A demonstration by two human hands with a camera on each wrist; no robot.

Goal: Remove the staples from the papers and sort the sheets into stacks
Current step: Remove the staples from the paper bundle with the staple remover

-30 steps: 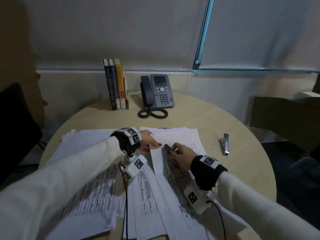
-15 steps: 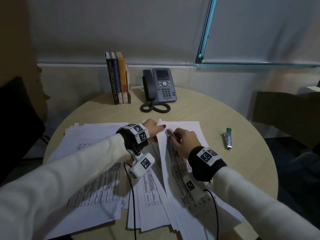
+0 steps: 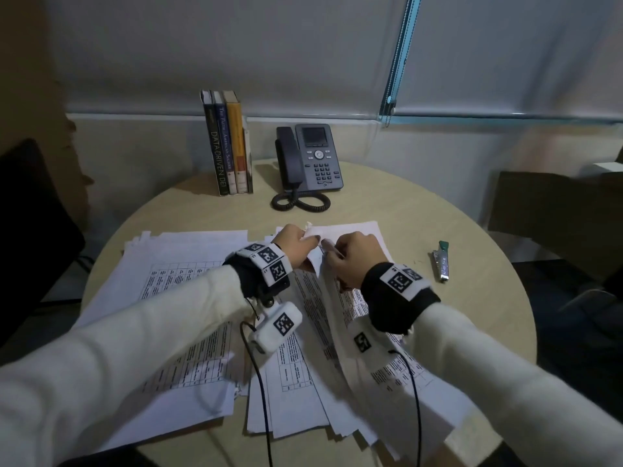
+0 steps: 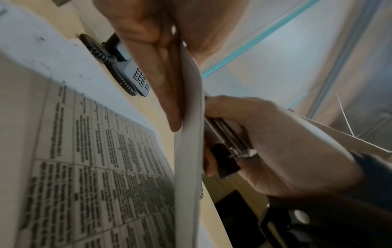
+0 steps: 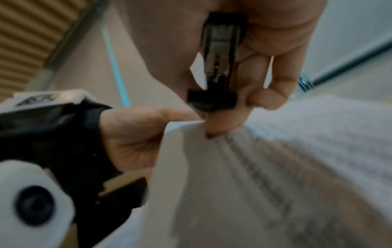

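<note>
My left hand (image 3: 296, 246) pinches the top corner of a stapled sheaf of printed papers (image 3: 340, 318) and lifts it off the pile; the left wrist view shows the sheaf (image 4: 187, 134) edge-on between thumb and fingers. My right hand (image 3: 350, 257) grips a small black and metal staple remover (image 5: 218, 67) and holds it against that corner. The remover (image 4: 224, 142) sits just right of the paper edge. The staple itself is hidden by my fingers. Loose printed sheets (image 3: 188, 298) lie spread to the left, and more sheets (image 3: 293, 392) lie below my wrists.
The round beige table (image 3: 472, 315) carries a grey desk phone (image 3: 312, 160) and three upright books (image 3: 229, 143) at the back. A small metal stapler with a green tip (image 3: 441, 261) lies at the right. A dark chair (image 3: 30, 224) stands left of the table.
Both hands moved away from me toward the top corner of the sheaf. The left hand raised that corner and the right hand brought the staple remover up to it.
</note>
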